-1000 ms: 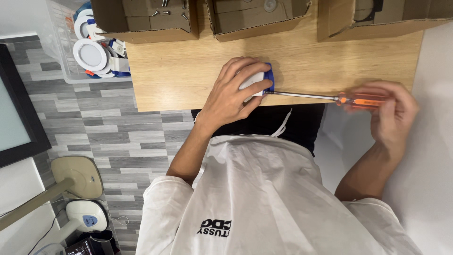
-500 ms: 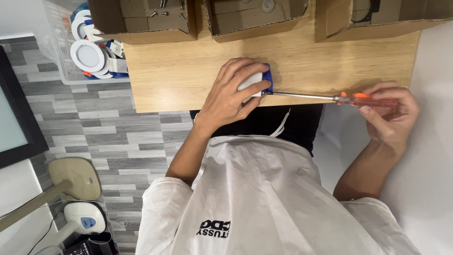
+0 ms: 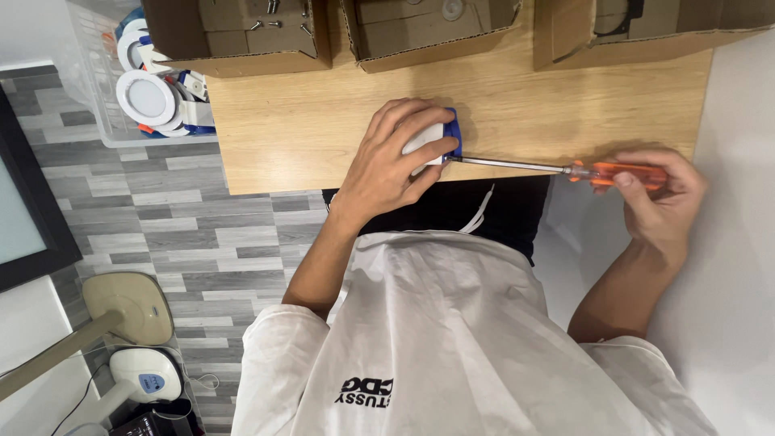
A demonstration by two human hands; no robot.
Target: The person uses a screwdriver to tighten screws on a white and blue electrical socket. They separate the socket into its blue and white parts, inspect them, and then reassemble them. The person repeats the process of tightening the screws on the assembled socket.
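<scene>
My left hand (image 3: 391, 161) presses down over a small white and blue fixture (image 3: 442, 136) near the front edge of the wooden table (image 3: 299, 129). A screwdriver (image 3: 517, 165) with an orange handle lies level, its metal tip against the fixture's right side. My right hand (image 3: 662, 202) grips that handle, out past the table's right front corner. Most of the fixture is hidden under my left palm and fingers.
Three open cardboard boxes (image 3: 242, 48) (image 3: 420, 40) (image 3: 646, 36) line the table's far side. A clear bin (image 3: 97, 121) of round white lights (image 3: 145, 97) stands left of the table. A beige stand base (image 3: 129, 307) is on the grey floor.
My right hand's fingers have shifted slightly on the screwdriver handle. My left hand and the fixture have stayed in place.
</scene>
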